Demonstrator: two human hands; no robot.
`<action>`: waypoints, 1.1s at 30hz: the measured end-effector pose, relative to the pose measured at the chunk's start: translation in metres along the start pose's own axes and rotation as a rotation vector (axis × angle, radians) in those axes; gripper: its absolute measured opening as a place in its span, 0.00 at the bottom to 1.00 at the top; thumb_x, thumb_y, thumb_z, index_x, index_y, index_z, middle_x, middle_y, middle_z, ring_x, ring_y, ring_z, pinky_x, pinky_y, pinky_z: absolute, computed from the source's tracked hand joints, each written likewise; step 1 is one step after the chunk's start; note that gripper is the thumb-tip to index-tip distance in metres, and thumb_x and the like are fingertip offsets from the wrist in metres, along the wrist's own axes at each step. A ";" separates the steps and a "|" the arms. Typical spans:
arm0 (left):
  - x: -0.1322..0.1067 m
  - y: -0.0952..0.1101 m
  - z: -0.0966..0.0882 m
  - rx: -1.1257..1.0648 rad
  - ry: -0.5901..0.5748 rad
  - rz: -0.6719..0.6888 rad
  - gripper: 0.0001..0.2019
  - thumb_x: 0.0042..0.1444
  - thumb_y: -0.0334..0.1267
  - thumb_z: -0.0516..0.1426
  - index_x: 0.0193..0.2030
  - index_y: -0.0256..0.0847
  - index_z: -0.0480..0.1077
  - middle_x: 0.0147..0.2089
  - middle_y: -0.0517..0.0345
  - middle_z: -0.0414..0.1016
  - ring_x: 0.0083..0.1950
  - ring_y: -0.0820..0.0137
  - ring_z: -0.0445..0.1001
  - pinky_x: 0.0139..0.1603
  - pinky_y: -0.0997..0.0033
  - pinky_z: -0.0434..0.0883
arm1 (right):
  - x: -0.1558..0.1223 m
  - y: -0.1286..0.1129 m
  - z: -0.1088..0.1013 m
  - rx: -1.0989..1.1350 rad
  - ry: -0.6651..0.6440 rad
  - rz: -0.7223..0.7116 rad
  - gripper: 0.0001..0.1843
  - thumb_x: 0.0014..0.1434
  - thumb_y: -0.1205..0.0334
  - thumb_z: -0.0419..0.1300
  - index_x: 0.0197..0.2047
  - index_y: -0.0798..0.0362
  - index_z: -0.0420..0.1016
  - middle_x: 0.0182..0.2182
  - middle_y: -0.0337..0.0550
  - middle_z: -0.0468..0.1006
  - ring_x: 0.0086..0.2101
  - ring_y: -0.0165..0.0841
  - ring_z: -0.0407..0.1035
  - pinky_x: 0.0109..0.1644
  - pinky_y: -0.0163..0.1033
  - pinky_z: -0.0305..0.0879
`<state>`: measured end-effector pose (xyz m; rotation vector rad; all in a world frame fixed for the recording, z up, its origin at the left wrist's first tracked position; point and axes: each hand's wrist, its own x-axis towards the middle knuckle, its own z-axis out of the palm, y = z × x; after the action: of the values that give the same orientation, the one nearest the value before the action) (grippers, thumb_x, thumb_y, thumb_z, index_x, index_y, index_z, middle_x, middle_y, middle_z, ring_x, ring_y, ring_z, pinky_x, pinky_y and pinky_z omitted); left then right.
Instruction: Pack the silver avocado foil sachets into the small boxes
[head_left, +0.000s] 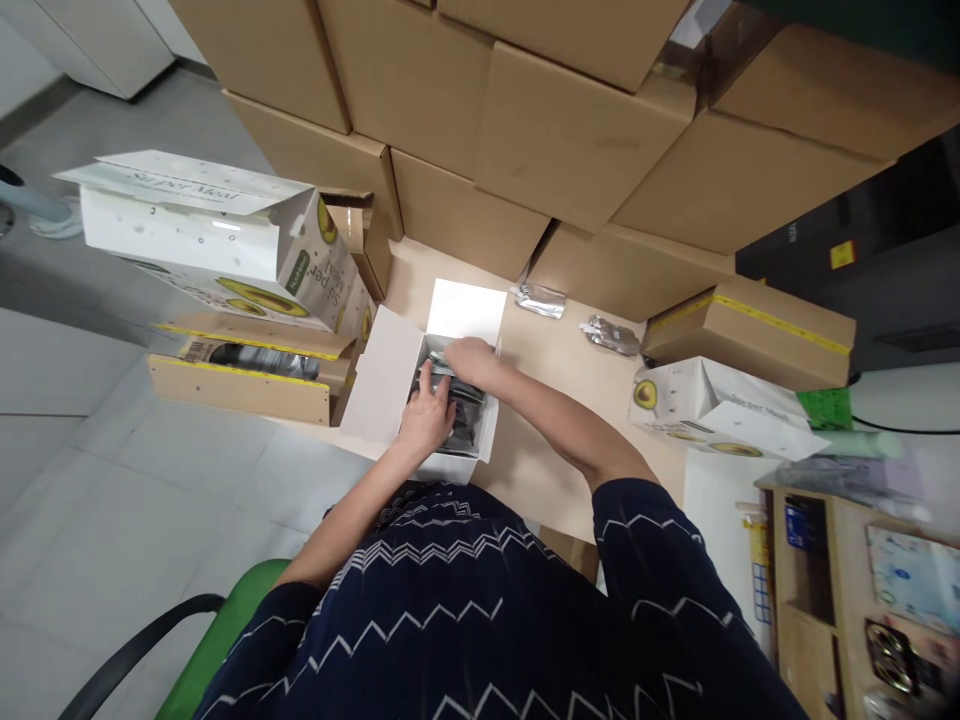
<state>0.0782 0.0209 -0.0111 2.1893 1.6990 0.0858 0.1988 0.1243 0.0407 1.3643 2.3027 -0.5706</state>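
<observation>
An open white box [382, 385] lies on the tan desk [540, 380] right in front of me, flaps spread, with dark and silver foil packets [463, 428] inside. My left hand [427, 415] rests on the packets, fingers bent and pressing down. My right hand [471, 360] reaches in at the far end of the box, fingers curled over a silver packet. Whether either hand truly grips a packet is hard to tell.
Two loose silver packets [538, 300] [611, 335] lie on the desk behind the box. Avocado-print cartons [225, 245] [712, 405] stand left and right. Stacked brown cardboard boxes [525, 130] wall the back. A tray of packets [247, 375] sits at left. A green chair [217, 640] is under me.
</observation>
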 end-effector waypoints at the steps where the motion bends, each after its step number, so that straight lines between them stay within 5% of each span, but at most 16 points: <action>1: 0.000 0.000 0.000 0.000 -0.002 -0.001 0.24 0.64 0.39 0.54 0.66 0.39 0.62 0.77 0.31 0.42 0.51 0.52 0.80 0.53 0.48 0.76 | 0.001 -0.001 0.000 -0.026 -0.013 0.013 0.18 0.68 0.72 0.49 0.52 0.64 0.78 0.52 0.66 0.79 0.54 0.47 0.74 0.54 0.46 0.70; 8: -0.024 -0.008 -0.008 -0.065 0.065 0.080 0.25 0.66 0.37 0.52 0.69 0.40 0.60 0.77 0.33 0.44 0.58 0.51 0.76 0.53 0.49 0.77 | -0.014 0.021 -0.014 -0.037 0.015 0.033 0.17 0.68 0.63 0.55 0.53 0.60 0.79 0.51 0.60 0.80 0.53 0.42 0.75 0.52 0.38 0.69; 13: -0.062 -0.029 0.001 -0.144 0.240 0.232 0.18 0.68 0.39 0.50 0.62 0.40 0.69 0.70 0.39 0.62 0.65 0.56 0.69 0.61 0.53 0.74 | -0.030 0.038 -0.018 0.023 0.117 -0.005 0.16 0.68 0.59 0.56 0.51 0.55 0.82 0.50 0.53 0.82 0.52 0.41 0.75 0.52 0.39 0.68; 20: -0.078 -0.037 0.011 -0.148 0.283 0.339 0.15 0.66 0.33 0.52 0.54 0.42 0.75 0.60 0.46 0.73 0.63 0.58 0.68 0.64 0.53 0.72 | -0.009 0.006 -0.011 -0.106 0.159 0.054 0.16 0.67 0.67 0.55 0.52 0.61 0.81 0.50 0.63 0.80 0.52 0.44 0.75 0.52 0.41 0.69; 25: -0.105 -0.057 0.003 -0.026 0.383 0.339 0.18 0.61 0.27 0.53 0.55 0.41 0.75 0.59 0.46 0.73 0.58 0.57 0.70 0.58 0.52 0.74 | -0.019 0.028 -0.019 0.066 0.217 0.092 0.17 0.67 0.54 0.58 0.49 0.56 0.80 0.49 0.57 0.81 0.50 0.45 0.75 0.50 0.42 0.69; 30: -0.121 -0.075 0.013 0.107 0.283 0.254 0.33 0.52 0.16 0.48 0.63 0.43 0.70 0.63 0.41 0.69 0.52 0.59 0.73 0.50 0.55 0.77 | -0.044 0.071 0.017 0.387 0.501 0.387 0.27 0.58 0.58 0.67 0.59 0.58 0.71 0.55 0.61 0.74 0.53 0.48 0.71 0.56 0.51 0.68; 33: -0.104 -0.083 0.020 0.086 0.177 0.320 0.38 0.49 0.15 0.47 0.67 0.44 0.66 0.68 0.42 0.64 0.58 0.58 0.74 0.52 0.56 0.77 | -0.042 0.094 0.053 0.857 0.518 0.334 0.43 0.50 0.56 0.72 0.67 0.55 0.63 0.62 0.61 0.69 0.55 0.49 0.69 0.59 0.53 0.67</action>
<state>-0.0212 -0.0653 -0.0383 2.5692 1.4446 0.3018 0.3082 0.1073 0.0060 2.4758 2.1674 -1.3024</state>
